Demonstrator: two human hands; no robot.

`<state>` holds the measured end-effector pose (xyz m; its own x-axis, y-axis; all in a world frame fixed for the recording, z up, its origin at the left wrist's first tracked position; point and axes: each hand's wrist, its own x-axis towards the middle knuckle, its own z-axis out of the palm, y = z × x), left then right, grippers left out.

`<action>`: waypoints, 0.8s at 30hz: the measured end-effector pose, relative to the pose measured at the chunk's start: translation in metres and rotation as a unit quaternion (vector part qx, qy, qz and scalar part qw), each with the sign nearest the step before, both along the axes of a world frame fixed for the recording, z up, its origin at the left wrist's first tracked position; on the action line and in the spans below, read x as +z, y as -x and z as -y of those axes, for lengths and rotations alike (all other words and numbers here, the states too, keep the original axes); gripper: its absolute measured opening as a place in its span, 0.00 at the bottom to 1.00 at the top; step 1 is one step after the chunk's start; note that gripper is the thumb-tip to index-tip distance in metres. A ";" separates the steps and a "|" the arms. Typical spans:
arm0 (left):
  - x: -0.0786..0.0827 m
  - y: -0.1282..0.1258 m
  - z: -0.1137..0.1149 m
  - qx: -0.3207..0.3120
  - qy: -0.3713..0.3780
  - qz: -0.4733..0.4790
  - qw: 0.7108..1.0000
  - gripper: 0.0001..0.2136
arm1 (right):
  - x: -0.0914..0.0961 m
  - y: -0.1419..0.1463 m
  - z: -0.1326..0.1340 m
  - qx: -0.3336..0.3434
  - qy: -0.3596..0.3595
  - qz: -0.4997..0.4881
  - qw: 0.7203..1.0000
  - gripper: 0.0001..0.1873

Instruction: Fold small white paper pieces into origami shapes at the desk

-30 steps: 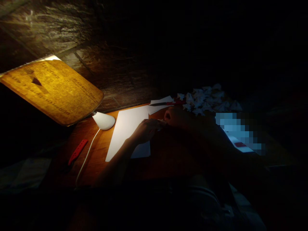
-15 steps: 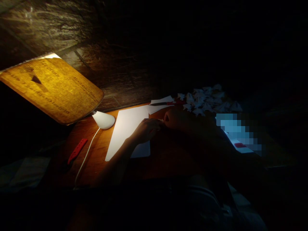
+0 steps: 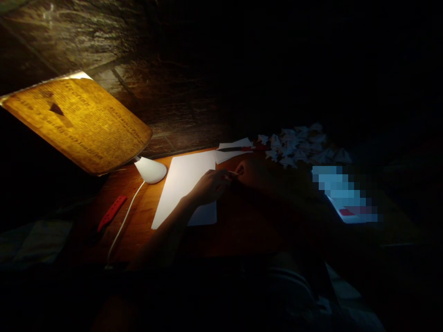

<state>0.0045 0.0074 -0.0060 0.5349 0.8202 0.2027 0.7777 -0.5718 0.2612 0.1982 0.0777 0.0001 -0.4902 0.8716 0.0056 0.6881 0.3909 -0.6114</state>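
Note:
My left hand (image 3: 209, 185) and my right hand (image 3: 252, 171) meet over the right edge of a white sheet of paper (image 3: 183, 184) on the wooden table (image 3: 242, 221). Both hands have their fingers pinched together on a small pale piece of paper (image 3: 233, 173) between them. The scene is very dark, so the piece shows only as a thin light sliver. A pile of several small folded white paper pieces (image 3: 297, 145) lies beyond my right hand.
A small white lamp (image 3: 151, 169) with a white cord (image 3: 122, 221) glows at the left, under a yellowed printed sheet (image 3: 79, 124). A red cutter (image 3: 110, 214) lies left of the cord. Scissors on paper scraps (image 3: 235, 148) sit behind the hands. A lit screen (image 3: 346, 193) glows at the right.
My hands have drawn slightly closer together on the small paper piece. The view shifted a little; nothing else on the table moved.

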 end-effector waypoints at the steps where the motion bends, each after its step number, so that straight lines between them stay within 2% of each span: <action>1: 0.001 0.000 0.000 -0.001 0.000 0.000 1.000 0.15 | 0.000 0.001 0.001 -0.007 0.000 0.004 1.000 0.11; 8: 0.004 -0.003 0.003 0.012 -0.001 -0.011 1.000 0.14 | 0.003 0.002 0.008 -0.023 0.007 -0.009 1.000 0.16; 12: 0.002 -0.002 0.004 0.024 0.002 -0.026 0.999 0.13 | 0.004 0.002 0.011 -0.021 -0.018 -0.011 1.000 0.12; 19: 0.000 0.000 0.004 0.033 0.000 -0.030 0.999 0.13 | 0.004 0.001 0.004 0.048 -0.057 0.012 0.997 0.06; 24: 0.001 0.000 0.005 0.036 0.009 -0.018 0.999 0.13 | 0.005 -0.004 -0.001 0.102 -0.073 0.008 0.992 0.10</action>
